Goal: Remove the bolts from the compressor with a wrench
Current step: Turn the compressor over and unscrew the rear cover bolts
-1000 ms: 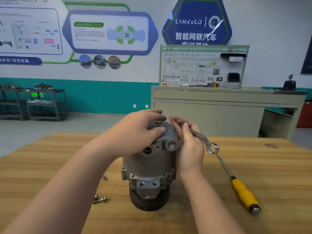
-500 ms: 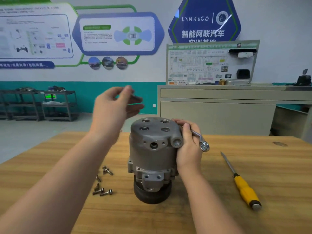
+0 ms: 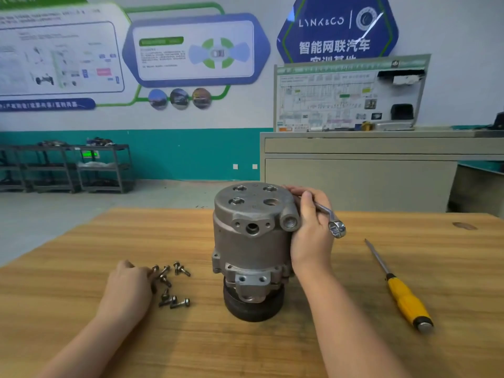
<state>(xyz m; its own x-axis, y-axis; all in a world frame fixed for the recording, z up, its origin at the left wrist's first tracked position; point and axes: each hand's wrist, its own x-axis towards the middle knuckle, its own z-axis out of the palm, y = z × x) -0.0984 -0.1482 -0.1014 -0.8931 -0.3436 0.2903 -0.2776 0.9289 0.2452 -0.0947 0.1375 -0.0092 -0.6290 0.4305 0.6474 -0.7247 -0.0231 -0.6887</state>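
The left hand's (image 3: 128, 285) fingertips are hidden among the bolts (image 3: 170, 285), so its hold cannot be told. About seven loose bolts lie on the table (image 3: 81, 255), left of the one upright compressor (image 3: 252, 241). The right hand (image 3: 311, 230) steadies the compressor's right side, fingers curled round one wrench (image 3: 331, 221). One screwdriver (image 3: 401, 290) lies right.

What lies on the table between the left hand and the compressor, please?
In the head view, a loose cluster of removed bolts lies on the wooden table between the left hand and the compressor, nearest the hand.
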